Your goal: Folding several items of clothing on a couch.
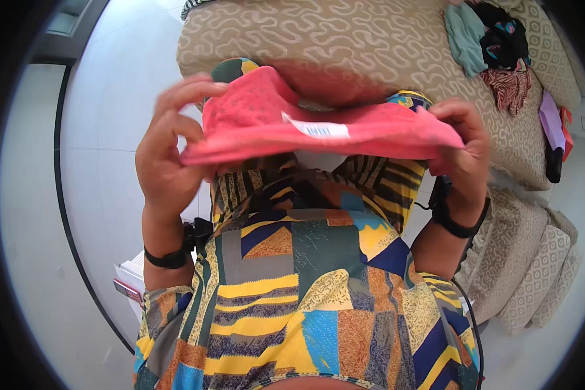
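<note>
A pink garment (253, 123) with small dark specks is stretched sideways in front of my lap, its near edge forming a band. A white label (315, 128) shows at the middle of that band. My left hand (172, 140) pinches the left end, some fingers lifted above the cloth. At the right end, my right hand (465, 136) grips the other corner between thumb and fingers. The middle of the upper edge sags between the two hands. Dark bands circle both my wrists. Which exact kind of garment this is, I cannot tell.
Ahead stands a beige patterned sofa seat (344, 39). On its right part lie a pale green cloth (466, 39), a black garment (504, 39) and a red patterned cloth (508, 90). A purple bag (552, 120) is beside it. Cushions (543, 279) lie at lower right.
</note>
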Action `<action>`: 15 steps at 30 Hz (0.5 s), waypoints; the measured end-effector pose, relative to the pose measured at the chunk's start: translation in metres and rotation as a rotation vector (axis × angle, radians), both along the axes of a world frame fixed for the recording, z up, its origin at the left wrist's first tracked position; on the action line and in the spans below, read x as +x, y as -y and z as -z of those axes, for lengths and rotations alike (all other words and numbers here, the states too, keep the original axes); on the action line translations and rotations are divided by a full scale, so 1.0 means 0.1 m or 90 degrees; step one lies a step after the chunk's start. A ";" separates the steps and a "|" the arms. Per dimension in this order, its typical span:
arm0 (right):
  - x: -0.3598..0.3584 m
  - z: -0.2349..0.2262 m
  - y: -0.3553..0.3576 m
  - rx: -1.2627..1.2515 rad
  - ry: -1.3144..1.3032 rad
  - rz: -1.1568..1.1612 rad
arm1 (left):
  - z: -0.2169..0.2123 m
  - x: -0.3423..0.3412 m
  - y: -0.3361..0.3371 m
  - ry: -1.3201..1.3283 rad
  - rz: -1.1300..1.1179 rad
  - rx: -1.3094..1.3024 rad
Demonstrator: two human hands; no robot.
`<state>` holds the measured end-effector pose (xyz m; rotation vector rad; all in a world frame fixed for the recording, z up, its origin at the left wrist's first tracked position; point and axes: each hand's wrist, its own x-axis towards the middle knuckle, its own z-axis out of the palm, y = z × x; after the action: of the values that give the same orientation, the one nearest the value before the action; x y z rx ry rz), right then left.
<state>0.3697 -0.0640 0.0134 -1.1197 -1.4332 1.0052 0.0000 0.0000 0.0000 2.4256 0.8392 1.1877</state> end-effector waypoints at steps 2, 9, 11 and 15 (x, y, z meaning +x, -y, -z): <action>-0.08 -0.01 -0.02 -0.182 0.122 0.066 | 0.14 -0.11 0.03 0.266 0.014 -0.410; 0.10 0.25 -0.09 -0.082 0.368 0.194 | 0.19 -0.17 0.03 0.335 0.007 -0.470; 0.12 0.18 -0.08 -0.069 0.150 0.205 | 0.15 -0.20 0.01 0.274 0.025 -0.533; 0.24 -0.08 0.04 0.025 -0.085 0.211 | 0.14 -0.13 0.02 -0.121 0.044 -0.558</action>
<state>0.3940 -0.0676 0.0217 -1.1922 -1.1120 0.7959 -0.0132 -0.0020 -0.0144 1.8118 1.0357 0.4055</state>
